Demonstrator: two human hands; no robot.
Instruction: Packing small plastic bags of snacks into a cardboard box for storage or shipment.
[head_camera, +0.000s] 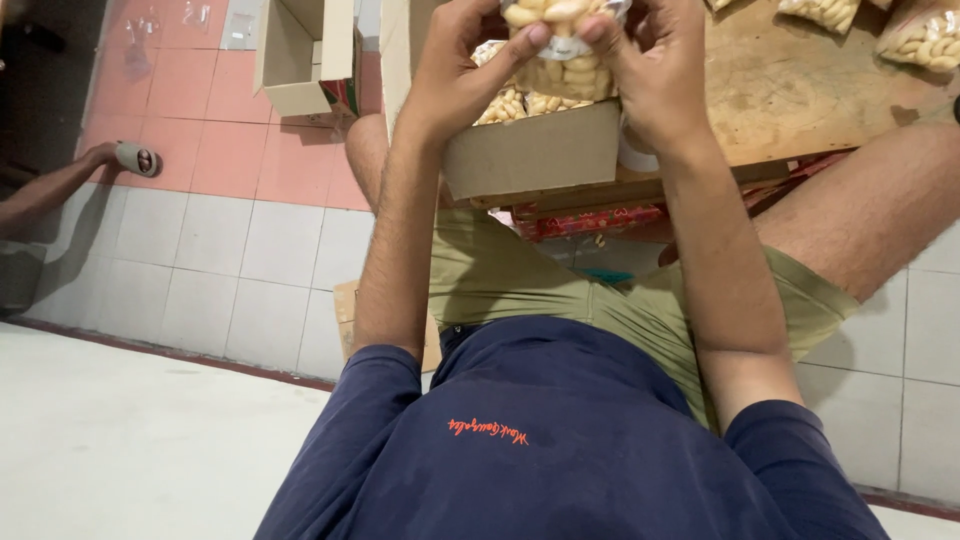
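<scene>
With our left hand (462, 70) and right hand (652, 62) we pinch a clear bag of pale snacks (562, 50), fingers closed on it, above an open cardboard box (530, 150).

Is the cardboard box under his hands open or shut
Open. The cardboard box shows no lid on top, and clear snack bags show inside it.
</scene>
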